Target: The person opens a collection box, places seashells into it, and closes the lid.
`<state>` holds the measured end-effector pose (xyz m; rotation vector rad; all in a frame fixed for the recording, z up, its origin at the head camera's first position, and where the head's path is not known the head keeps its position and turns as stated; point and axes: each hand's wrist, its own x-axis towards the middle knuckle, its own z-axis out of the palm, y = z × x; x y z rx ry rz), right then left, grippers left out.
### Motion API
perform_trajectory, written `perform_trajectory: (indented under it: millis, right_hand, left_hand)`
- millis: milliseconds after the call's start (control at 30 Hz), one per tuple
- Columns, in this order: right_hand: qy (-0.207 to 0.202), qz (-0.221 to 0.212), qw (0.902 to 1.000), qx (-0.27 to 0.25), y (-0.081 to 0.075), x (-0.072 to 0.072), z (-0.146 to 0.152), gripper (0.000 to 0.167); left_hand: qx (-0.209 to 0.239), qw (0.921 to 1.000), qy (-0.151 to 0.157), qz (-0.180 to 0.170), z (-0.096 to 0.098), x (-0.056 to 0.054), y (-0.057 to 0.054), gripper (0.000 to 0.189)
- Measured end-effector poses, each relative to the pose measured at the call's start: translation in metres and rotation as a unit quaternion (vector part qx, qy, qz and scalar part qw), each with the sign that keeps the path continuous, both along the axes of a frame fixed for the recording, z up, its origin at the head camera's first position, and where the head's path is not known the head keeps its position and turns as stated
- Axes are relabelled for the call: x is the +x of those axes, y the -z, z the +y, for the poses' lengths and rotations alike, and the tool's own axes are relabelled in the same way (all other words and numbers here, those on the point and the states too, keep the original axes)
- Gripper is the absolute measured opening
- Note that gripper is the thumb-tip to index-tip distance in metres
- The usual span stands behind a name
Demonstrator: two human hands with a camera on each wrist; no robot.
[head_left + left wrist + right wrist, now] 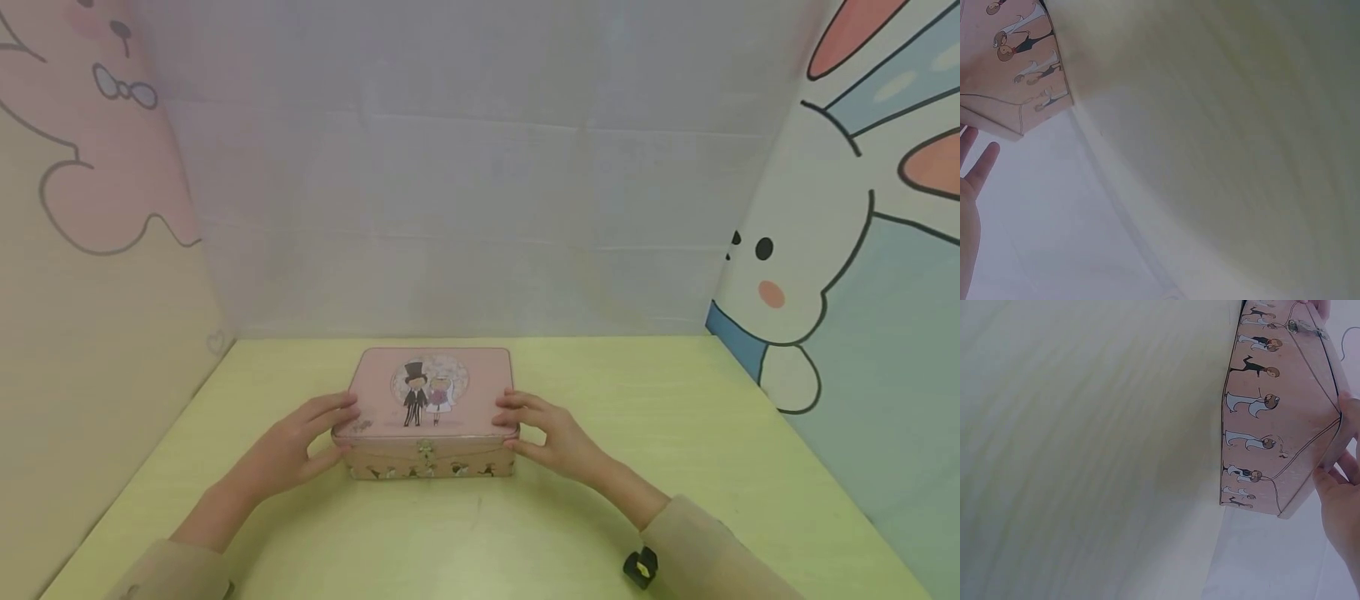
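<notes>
A pink lidded tin box (423,408) sits on the table, printed with a cartoon bride and a groom in a top hat. A small metal clasp (426,451) is at the middle of its front, and the lid is closed. My left hand (279,454) holds the left side, fingers at the lid's edge and thumb by the front corner. On the opposite side my right hand (564,440) grips the lid's edge, fingertips on top and thumb at the front corner. The right wrist view shows small running figures along the box's wall (1266,425).
The yellow-green table (637,400) meets a pale back wall (465,208). A pink cartoon animal (112,175) is on the left wall and a white rabbit (795,242) on the right. A small black object (641,568) lies by the right sleeve (705,546).
</notes>
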<state>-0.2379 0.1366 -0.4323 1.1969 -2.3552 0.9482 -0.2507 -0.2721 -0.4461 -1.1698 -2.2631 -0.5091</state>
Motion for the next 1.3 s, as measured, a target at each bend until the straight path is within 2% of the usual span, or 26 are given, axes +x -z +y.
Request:
perform_trajectory:
  millis: [133,333,467,600,667,800,1033,1300]
  right_hand:
    - [0.004,-0.005,1.0000,0.006,-0.001,0.000,0.000,0.028]
    - [0.013,-0.029,0.9993,0.018,-0.001,0.001,0.000,0.027]
    - [0.017,-0.040,0.9987,0.029,0.000,0.000,0.001,0.027]
    - [0.018,-0.050,0.9977,0.041,0.001,0.000,0.001,0.028]
    - [0.019,-0.053,0.9975,0.042,0.001,0.000,0.001,0.028]
    - [0.023,-0.054,0.9972,0.046,0.000,0.000,0.000,0.028]
    - [0.024,-0.056,0.9968,0.052,-0.002,-0.001,-0.002,0.028]
    - [0.021,-0.058,0.9967,0.052,-0.002,-0.001,-0.002,0.028]
  left_hand:
    - [0.006,0.9999,0.012,-0.005,0.000,-0.002,0.000,0.049]
    - [0.009,0.9996,0.024,0.005,0.001,-0.004,-0.004,0.048]
    - [0.001,0.9996,0.028,0.009,0.003,-0.004,-0.006,0.042]
    - [-0.009,0.9997,0.023,0.001,0.005,-0.004,-0.004,0.041]
    - [-0.012,0.9998,0.019,0.000,0.005,-0.004,-0.003,0.043]
    - [-0.020,0.9995,0.004,0.023,0.007,-0.006,-0.005,0.051]
    - [-0.029,0.9968,-0.073,0.017,0.026,-0.003,-0.009,0.060]
    - [-0.033,0.9976,-0.062,0.000,0.060,0.004,-0.011,0.064]
